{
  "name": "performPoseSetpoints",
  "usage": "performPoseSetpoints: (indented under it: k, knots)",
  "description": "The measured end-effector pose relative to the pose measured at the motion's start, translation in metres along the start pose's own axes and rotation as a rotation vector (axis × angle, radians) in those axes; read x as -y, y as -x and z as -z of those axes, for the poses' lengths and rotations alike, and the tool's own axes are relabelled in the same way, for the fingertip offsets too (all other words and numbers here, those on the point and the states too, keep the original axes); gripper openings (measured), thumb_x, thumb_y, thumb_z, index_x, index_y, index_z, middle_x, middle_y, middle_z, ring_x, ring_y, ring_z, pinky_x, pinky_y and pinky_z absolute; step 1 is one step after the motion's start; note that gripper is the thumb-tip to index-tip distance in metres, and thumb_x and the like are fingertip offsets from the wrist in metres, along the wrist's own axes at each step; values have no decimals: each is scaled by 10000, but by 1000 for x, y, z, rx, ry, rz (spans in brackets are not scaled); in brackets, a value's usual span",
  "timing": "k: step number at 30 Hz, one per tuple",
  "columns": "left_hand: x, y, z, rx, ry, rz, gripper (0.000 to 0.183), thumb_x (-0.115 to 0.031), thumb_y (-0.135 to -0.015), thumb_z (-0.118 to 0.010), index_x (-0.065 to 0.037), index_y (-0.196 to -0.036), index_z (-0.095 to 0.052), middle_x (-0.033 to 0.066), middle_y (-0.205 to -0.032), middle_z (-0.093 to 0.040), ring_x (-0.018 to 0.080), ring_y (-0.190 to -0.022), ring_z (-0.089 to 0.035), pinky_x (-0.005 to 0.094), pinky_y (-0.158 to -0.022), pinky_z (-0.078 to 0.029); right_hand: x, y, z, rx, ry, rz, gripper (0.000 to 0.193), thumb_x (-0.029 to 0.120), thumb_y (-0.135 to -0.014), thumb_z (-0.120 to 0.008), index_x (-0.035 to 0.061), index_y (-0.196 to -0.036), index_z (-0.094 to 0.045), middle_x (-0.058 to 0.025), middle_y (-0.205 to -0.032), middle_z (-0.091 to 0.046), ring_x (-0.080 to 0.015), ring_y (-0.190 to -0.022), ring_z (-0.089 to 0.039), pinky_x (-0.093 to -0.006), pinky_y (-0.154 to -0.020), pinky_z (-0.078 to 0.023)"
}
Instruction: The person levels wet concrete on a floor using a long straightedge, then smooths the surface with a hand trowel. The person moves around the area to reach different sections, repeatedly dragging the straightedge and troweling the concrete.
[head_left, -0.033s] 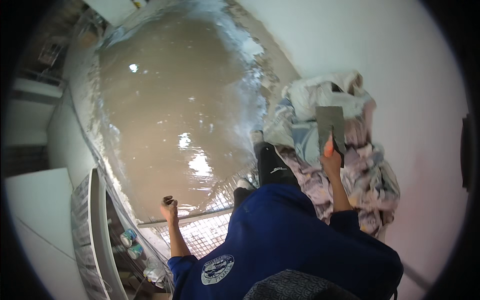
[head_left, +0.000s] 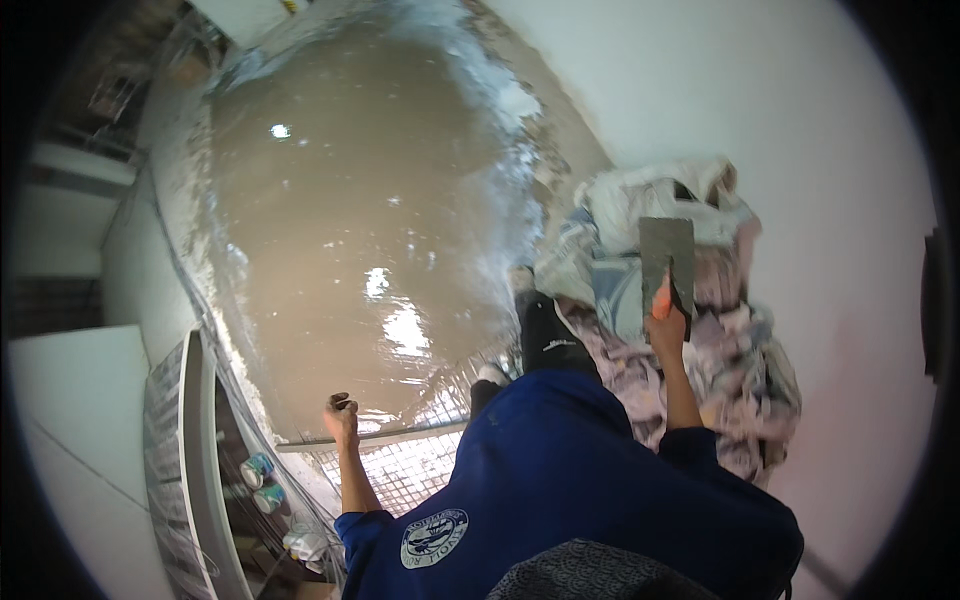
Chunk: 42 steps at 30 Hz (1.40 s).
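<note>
My right hand (head_left: pixel 667 330) is closed round the orange handle of a rectangular plastering trowel (head_left: pixel 655 238). The trowel is held up at the right, its grey blade in front of a pile of crumpled bags (head_left: pixel 735 375). Out to the left, my left hand (head_left: pixel 341 415) has its fingers curled in and stained dark; whether anything sits in them cannot be made out. Below that hand a long, thin straight bar (head_left: pixel 400 434) lies along the near edge of the wet, glossy grey-brown screed (head_left: pixel 340 200). Wire mesh (head_left: pixel 410 465) shows on the near side of the bar.
My feet stand at the screed's right edge, beside the bags. A white wall (head_left: pixel 800 200) rises on the right. Along the left run cables, a tall slatted panel (head_left: pixel 190 460), and two tins (head_left: pixel 262 482) near a white bag (head_left: pixel 306 543).
The whole view has shifted slightly, so the screed and bags sit a little further right and lower. Both hands keep nearly the same pose, the trowel still in my right hand.
</note>
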<state>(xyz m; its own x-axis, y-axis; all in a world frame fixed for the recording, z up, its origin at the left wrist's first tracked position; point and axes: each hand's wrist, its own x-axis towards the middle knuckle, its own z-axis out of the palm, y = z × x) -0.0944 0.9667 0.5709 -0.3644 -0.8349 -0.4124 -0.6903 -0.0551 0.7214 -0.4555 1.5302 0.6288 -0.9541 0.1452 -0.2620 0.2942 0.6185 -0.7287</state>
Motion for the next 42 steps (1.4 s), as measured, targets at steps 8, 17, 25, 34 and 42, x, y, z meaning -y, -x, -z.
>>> performPoseSetpoints:
  k: [8,17,25,34,42]
  knots:
    - [-16,38,-74,-154,235,527,291,39,-690,-628,7,-980,-627,98,-724,-625,179,-531,-587,294,-400,-428,86,-193,-53,123,-210,-13,465,18,-679,-634,-55,-1130,-549,-112,-947,-612,-241,-867,-607,-327,-807,-465]
    - [-79,58,-218,-12,168,743,286,64,-773,-552,-47,-1025,-628,83,-720,-622,228,-592,-641,357,-488,-448,172,-349,-57,119,-169,128,343,11,-687,-610,-35,-1025,-569,-44,-775,-579,-149,-643,-571,-289,-609,-470]
    - [-171,-57,-303,48,153,769,319,81,-761,-497,-22,-1025,-644,129,-775,-662,228,-605,-654,329,-471,-457,249,-475,-60,94,-25,311,188,48,-747,-641,-11,-914,-579,-27,-761,-589,-155,-698,-531,-301,-672,-457]
    - [-320,-235,-394,156,47,426,323,-21,-757,-513,28,-1051,-637,112,-728,-647,173,-601,-631,284,-486,-470,288,-581,-97,113,8,15,248,134,-757,-698,-22,-936,-625,-142,-818,-662,-228,-777,-643,-359,-750,-508]
    - [-486,-301,-497,213,89,229,335,-48,-787,-538,24,-1100,-635,133,-897,-661,192,-752,-681,293,-593,-544,261,-674,-124,251,-57,58,286,134,-758,-680,-23,-995,-640,-145,-853,-675,-241,-813,-663,-357,-776,-509]
